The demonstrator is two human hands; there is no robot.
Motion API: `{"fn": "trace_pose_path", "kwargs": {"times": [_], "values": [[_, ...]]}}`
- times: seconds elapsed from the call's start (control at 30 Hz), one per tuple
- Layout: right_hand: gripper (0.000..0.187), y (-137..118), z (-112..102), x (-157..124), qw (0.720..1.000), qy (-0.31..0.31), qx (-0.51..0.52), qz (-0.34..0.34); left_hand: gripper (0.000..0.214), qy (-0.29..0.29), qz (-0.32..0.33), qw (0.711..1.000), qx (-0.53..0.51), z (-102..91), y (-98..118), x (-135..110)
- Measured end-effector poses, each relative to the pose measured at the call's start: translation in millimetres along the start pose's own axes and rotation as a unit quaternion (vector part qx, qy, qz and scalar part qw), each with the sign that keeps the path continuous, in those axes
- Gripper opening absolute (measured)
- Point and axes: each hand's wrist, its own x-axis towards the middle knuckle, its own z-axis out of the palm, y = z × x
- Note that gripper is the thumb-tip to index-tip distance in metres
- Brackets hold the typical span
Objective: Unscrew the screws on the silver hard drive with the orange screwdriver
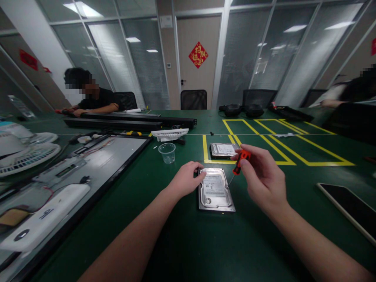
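A silver hard drive (pixel 216 190) lies flat on the green table in front of me, its white label facing up. My left hand (pixel 188 178) grips its upper left edge, the thumb resting on the top face. In my right hand (pixel 263 176) is a red and black screwdriver (pixel 241 161), held tilted between thumb and fingers. Its thin shaft points down to the drive's right edge; whether the tip sits in a screw is too small to tell. Just beyond lies a second hard drive (pixel 223 150), inside a yellow taped outline.
A clear plastic cup (pixel 167 152) and a white vented part (pixel 169 134) stand left of the drives. An opened flat panel (pixel 96 172) fills the left side, near white fan-like covers (pixel 32 154). A phone (pixel 349 207) lies right. Across the table sits a person (pixel 100 96) beside long black bars (pixel 129 122).
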Motion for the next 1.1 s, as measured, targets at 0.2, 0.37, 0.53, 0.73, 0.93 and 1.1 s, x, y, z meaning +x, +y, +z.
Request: {"fn": "trace_pose_path", "kwargs": {"times": [0.2,0.37,0.53,0.73,0.93,1.1], "values": [[0.039,1.3,0.1,4.0,0.997,0.023,-0.059,-0.035,0.028,0.000,-0.006,1.000,-0.003,0.4,0.2,-0.2],[0.040,-2.0,0.7,0.6,1.000,0.007,-0.018,-0.004,0.028,-0.001,-0.003,1.000,-0.002,-1.0,1.5,-0.4],[0.038,0.6,0.1,0.8,1.000,0.006,-0.004,-0.003,0.026,0.003,0.001,1.000,0.005,-1.2,1.8,-0.3],[0.040,0.9,-0.5,3.5,0.997,0.015,-0.063,-0.032,0.026,0.004,0.003,1.000,0.006,0.0,2.1,0.2],[0.039,-1.8,1.1,-0.4,0.999,-0.012,0.025,0.016,0.027,0.001,-0.002,1.000,0.003,-1.1,2.8,-0.5],[0.040,1.4,-0.2,3.6,0.998,0.011,-0.049,-0.030,0.028,0.002,0.000,1.000,0.000,-0.1,1.0,-0.3]]}}
